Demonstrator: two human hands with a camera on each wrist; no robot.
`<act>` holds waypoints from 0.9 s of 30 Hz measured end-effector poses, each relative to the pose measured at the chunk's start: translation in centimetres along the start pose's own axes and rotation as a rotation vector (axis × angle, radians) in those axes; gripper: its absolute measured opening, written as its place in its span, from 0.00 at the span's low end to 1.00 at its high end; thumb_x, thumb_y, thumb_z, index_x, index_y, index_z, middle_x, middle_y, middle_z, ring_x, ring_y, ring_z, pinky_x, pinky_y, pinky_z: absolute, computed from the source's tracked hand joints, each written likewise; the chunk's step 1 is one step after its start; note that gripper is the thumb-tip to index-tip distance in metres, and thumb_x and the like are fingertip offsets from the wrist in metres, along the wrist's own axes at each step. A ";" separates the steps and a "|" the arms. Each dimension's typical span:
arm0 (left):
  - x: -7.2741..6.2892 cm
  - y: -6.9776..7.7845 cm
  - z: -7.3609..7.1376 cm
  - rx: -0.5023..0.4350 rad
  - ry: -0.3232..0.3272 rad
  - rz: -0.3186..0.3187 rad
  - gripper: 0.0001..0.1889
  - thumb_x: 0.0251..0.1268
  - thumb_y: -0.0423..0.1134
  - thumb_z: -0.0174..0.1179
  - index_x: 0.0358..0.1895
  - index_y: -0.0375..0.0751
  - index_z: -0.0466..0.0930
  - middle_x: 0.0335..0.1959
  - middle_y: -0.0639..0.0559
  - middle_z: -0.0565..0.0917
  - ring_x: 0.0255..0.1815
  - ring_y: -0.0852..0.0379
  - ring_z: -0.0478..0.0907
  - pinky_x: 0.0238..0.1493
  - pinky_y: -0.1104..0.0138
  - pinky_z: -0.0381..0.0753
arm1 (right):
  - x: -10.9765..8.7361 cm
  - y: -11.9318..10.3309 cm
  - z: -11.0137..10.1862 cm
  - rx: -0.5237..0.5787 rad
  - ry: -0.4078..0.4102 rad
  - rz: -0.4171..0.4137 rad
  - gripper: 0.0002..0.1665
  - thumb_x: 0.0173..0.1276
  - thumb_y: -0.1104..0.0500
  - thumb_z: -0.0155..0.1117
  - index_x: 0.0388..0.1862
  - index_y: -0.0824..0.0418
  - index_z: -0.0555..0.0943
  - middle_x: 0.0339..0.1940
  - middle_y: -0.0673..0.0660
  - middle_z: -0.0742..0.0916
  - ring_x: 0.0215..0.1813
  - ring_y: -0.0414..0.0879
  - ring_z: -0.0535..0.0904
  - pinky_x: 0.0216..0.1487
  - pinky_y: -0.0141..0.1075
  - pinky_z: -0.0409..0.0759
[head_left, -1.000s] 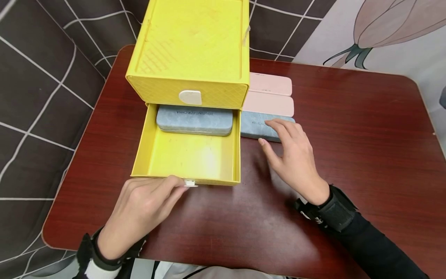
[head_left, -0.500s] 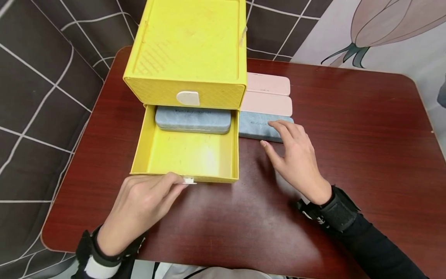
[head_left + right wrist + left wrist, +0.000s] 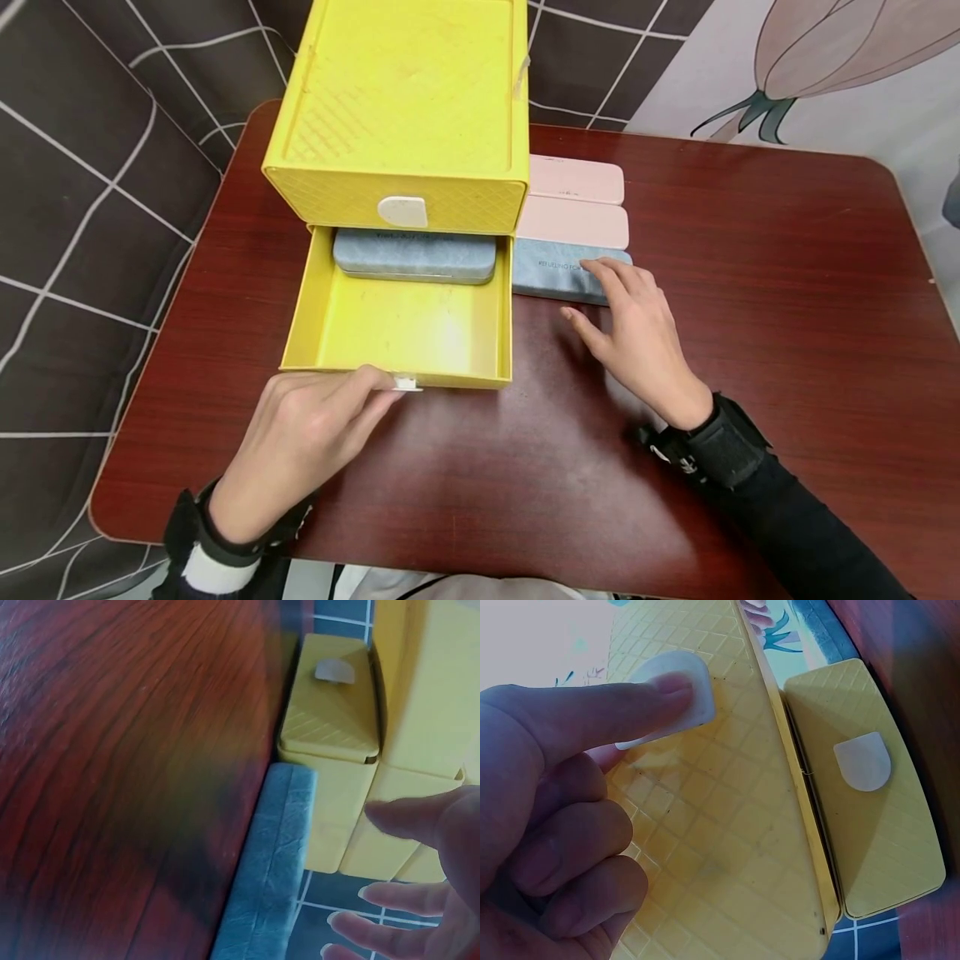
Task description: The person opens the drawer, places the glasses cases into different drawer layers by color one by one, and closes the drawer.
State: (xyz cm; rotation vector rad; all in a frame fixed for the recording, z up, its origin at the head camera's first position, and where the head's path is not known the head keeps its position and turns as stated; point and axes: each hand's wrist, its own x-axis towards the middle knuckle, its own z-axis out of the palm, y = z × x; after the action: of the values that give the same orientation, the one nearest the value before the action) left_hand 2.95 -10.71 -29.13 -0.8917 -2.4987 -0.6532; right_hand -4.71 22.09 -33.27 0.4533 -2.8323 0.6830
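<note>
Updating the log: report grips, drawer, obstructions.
Left grip pinching white tab. Right grip empty, near blue case outside. Drawer out, another case inside. Nothing visibly blocking.

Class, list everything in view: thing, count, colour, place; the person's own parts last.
Drawer unit: 1, yellow, on the table
Open drawer: 1, yellow, mid-unit
Drawer tabs: 3, white, one per drawer front
Blue cases: 2, blue, one in the open drawer, one on the table
Pink cases: 2, pink, behind the table's blue case
Table: 1, red-brown, under the unit
Wall covering: 1, dark grey, white lines, left and back
Flower picture: 1, pink and green, top right
Unclear object: 1, grey, right edge
Clothing: count unclear, pale, bottom edge
Sleeves: 2, dark, forearms
Wristbands: 2, black, wrists
Left hand: 1, bare, pinching the open drawer's tab
Right hand: 1, bare, by the table's blue case
</note>
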 end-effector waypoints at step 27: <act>0.0 -0.2 0.0 0.025 -0.032 -0.014 0.15 0.74 0.49 0.49 0.31 0.46 0.78 0.09 0.64 0.68 0.12 0.70 0.59 0.15 0.73 0.62 | 2.2 2.2 1.1 -0.052 -0.094 0.010 0.44 0.56 0.50 0.75 0.69 0.62 0.68 0.68 0.64 0.73 0.70 0.62 0.64 0.57 0.61 0.65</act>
State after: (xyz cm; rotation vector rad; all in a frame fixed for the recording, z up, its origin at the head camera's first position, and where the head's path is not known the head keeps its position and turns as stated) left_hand 2.84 -10.88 -29.21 -0.8833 -2.5383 -0.6159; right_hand -7.58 22.89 -34.56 0.4755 -2.9342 0.6032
